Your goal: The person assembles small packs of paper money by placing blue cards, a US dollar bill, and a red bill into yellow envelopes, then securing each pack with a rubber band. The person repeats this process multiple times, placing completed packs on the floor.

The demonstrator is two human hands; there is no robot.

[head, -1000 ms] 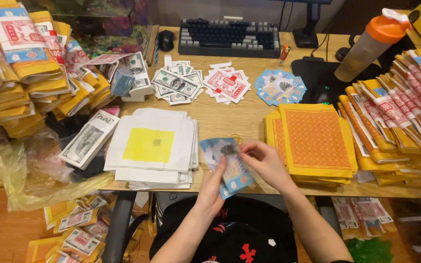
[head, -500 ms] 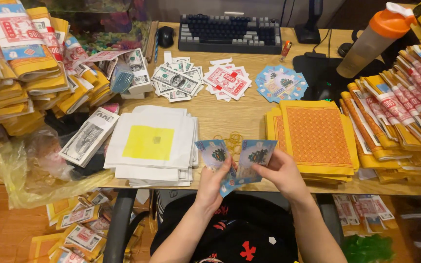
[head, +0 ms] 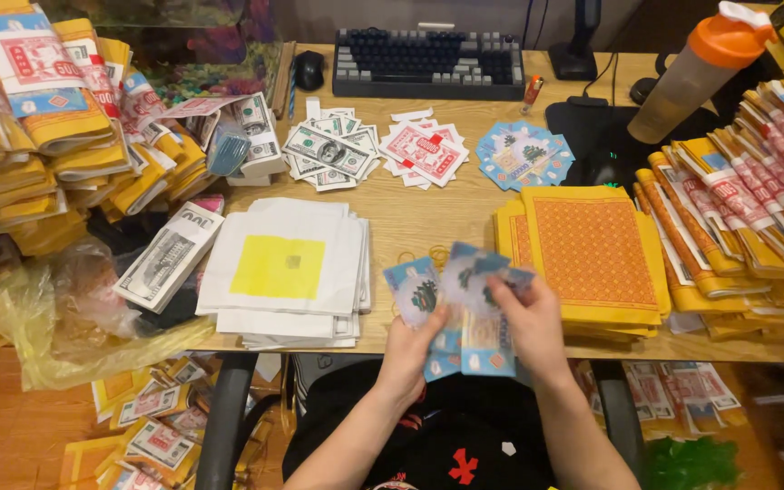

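Both hands at desk's near edge (head: 592,349) grip fanned blue notes (head: 465,308): left hand (head: 415,340) pinches lower sheets, right hand (head: 528,318) clasps top ones. Left of left hand, white paper stack with yellow square (head: 283,268). Right of right hand, orange-patterned yellow sheets (head: 592,249). Beyond hands, banknote piles (head: 328,154), keyboard (head: 428,63).

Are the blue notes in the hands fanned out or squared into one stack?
Fanned out: the blue notes overlap at angles between left hand and right hand.
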